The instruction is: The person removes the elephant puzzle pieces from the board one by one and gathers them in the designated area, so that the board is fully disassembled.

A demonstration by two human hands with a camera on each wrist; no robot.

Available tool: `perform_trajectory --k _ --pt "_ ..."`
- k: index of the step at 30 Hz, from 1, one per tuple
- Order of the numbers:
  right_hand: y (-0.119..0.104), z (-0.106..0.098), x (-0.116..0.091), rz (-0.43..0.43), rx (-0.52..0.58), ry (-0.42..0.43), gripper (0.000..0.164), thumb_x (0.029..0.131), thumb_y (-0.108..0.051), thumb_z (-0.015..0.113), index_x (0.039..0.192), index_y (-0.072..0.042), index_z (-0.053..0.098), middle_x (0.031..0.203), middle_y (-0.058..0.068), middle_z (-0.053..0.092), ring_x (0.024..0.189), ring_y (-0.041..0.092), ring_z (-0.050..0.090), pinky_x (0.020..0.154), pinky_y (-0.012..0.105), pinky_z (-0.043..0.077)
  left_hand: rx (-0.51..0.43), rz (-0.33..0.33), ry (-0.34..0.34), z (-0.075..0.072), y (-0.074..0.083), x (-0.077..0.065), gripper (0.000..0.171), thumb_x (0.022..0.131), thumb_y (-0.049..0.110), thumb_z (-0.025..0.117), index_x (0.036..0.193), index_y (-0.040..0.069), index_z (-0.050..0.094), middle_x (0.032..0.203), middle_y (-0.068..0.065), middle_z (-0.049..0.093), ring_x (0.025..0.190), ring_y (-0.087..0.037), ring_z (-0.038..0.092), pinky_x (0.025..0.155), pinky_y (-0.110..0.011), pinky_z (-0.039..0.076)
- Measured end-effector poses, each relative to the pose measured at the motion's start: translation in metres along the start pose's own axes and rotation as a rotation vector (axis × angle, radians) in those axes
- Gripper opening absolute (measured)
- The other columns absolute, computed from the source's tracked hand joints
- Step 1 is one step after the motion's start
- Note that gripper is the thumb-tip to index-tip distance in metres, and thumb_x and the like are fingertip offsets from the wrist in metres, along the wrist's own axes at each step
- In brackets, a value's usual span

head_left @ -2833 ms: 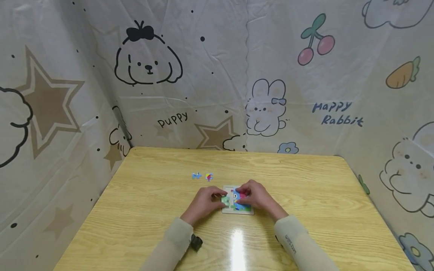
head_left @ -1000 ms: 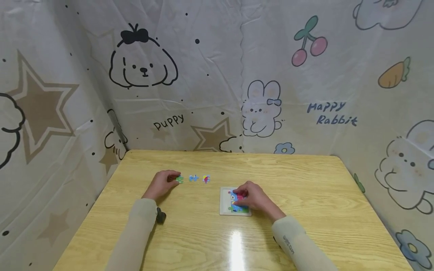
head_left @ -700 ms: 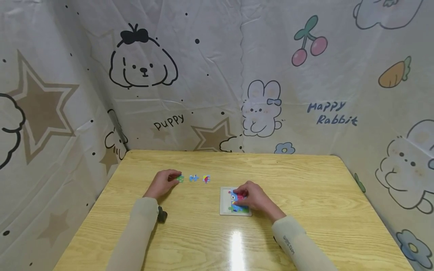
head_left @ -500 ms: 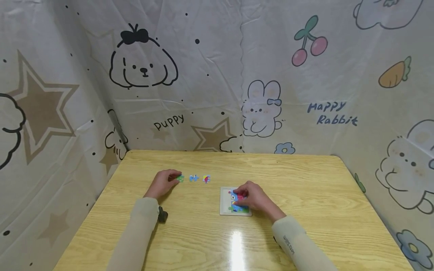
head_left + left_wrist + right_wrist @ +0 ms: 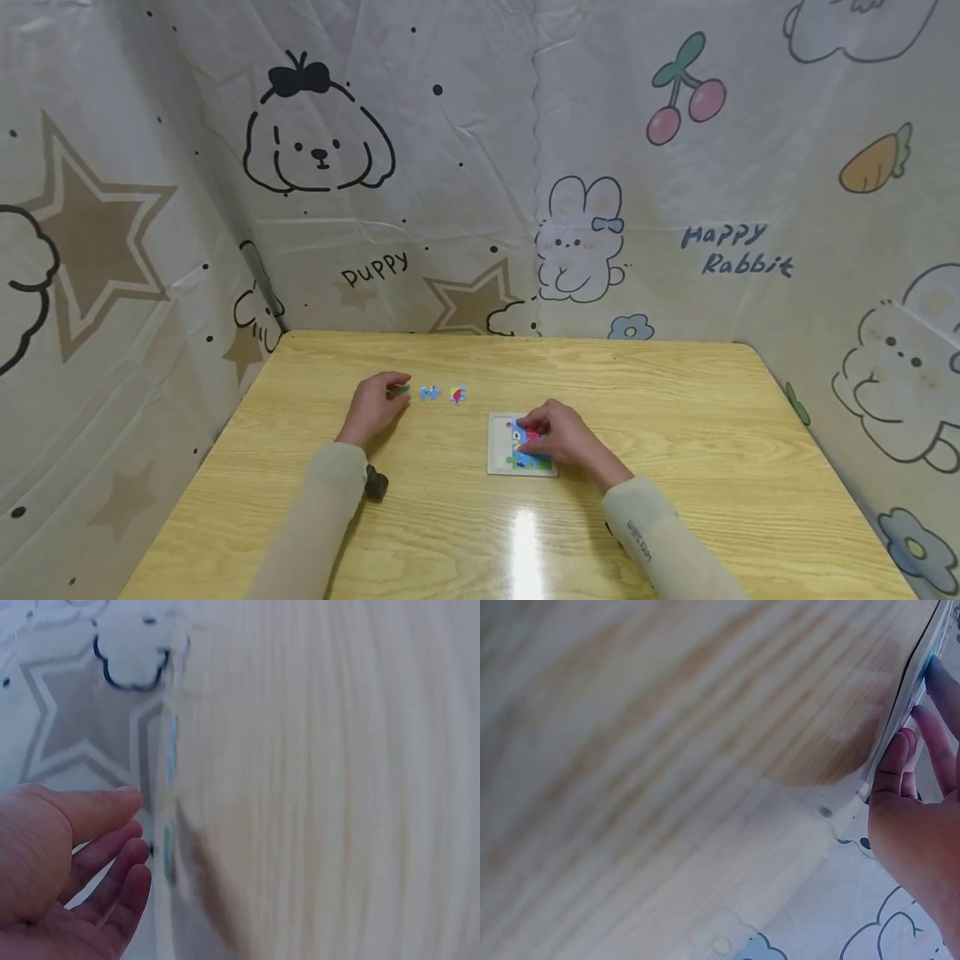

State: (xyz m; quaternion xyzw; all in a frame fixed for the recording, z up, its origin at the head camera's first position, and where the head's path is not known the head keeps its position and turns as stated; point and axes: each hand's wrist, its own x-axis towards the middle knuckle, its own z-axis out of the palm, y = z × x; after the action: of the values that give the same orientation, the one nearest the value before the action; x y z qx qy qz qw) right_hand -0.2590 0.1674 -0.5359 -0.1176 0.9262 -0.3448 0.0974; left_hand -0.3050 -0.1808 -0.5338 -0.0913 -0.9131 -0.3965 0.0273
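Observation:
My left hand (image 5: 373, 408) hovers at the left end of a row of three jigsaw pieces, thumb and fingers apart. The green piece (image 5: 403, 390) lies on the table, partly hidden behind those fingers. In the left wrist view the same green piece (image 5: 168, 851) shows edge-on, just beyond the fingertips. To its right are a blue piece (image 5: 430, 392) and a red-and-yellow piece (image 5: 457, 393). My right hand (image 5: 558, 429) rests its fingertips on the joined puzzle pieces (image 5: 534, 462) in a white tray (image 5: 492, 450). The left strip of the tray is bare.
The wooden table (image 5: 660, 400) is bounded by a printed curtain (image 5: 465, 167) at the back and both sides. A small black device (image 5: 377, 483) sits at the left wrist.
My left hand carried the green piece from the tray to the left end of the row and let go of it. It now lifts slightly to the right. My right hand stays on the puzzle.

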Motion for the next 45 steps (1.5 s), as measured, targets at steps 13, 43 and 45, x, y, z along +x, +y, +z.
perform_trajectory --k 13,43,45 --pt "-0.008 -0.007 -0.007 -0.022 -0.012 0.040 0.027 0.090 -0.016 0.082 0.116 -0.011 0.079 0.095 0.002 0.064 0.083 0.016 0.055 0.073 0.030 0.049 -0.064 0.143 -0.107 0.053 0.057 -0.013 0.026 0.095 0.007 0.074 0.120 0.004 0.075 0.118 -0.010 0.075 0.101 -0.024 0.069 0.091 -0.043 0.058" --pt "-0.001 -0.003 -0.006 0.073 -0.085 0.130 0.026 0.088 -0.019 0.084 0.111 -0.010 0.080 0.096 0.003 0.068 0.089 0.018 0.056 0.085 0.039 0.051 0.014 0.216 -0.257 0.112 0.095 -0.017 0.035 0.097 0.012 0.072 0.131 0.006 0.069 0.118 -0.006 0.075 0.112 -0.022 0.069 0.103 -0.043 0.053" --pt "-0.001 -0.002 -0.006 0.071 -0.082 0.130 0.025 0.088 -0.019 0.084 0.111 -0.009 0.080 0.095 0.003 0.068 0.089 0.018 0.056 0.085 0.039 0.051 0.008 0.208 -0.248 0.113 0.095 -0.017 0.035 0.096 0.012 0.073 0.130 0.006 0.069 0.115 -0.006 0.074 0.108 -0.022 0.069 0.100 -0.042 0.055"
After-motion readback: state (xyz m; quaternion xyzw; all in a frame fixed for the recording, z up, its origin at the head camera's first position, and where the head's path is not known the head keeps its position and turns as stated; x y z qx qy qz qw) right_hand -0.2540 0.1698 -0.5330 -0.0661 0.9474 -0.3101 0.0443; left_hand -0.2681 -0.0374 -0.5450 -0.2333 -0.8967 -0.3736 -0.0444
